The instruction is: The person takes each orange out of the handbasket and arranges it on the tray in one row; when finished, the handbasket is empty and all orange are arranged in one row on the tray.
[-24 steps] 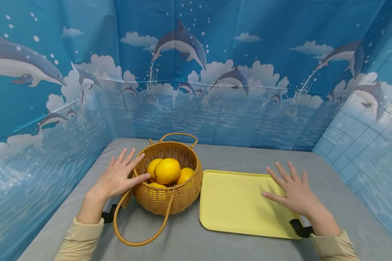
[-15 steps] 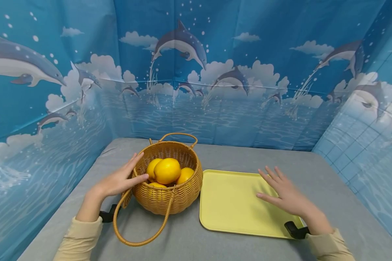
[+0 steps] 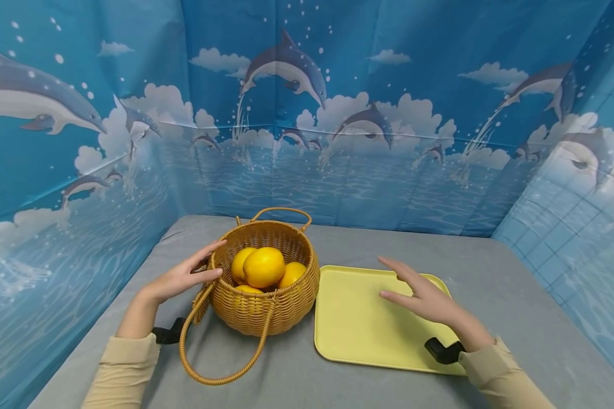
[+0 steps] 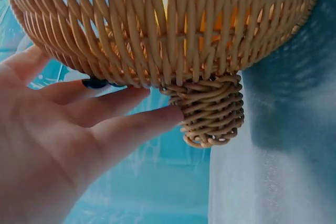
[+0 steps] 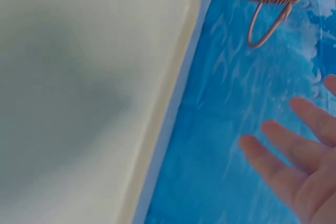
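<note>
A round wicker basket stands left of centre with several yellow lemons in it. My left hand is at the basket's left rim, fingers extended; in the left wrist view the fingers of that hand lie along the woven wall, near a small woven piece sticking out. Whether they press on it I cannot tell. Over the yellow tray my right hand hovers with fingers extended and holds nothing. The right wrist view shows that hand beyond the pale tray edge.
One basket handle hangs down in front onto the grey table; the other handle stands up at the back. A blue curtain with dolphins surrounds the table at the back and sides.
My right hand has moved left over the tray and turned more side-on. The left hand has turned side-on and shifted slightly left at the basket's rim. Basket and tray stand where they were.
</note>
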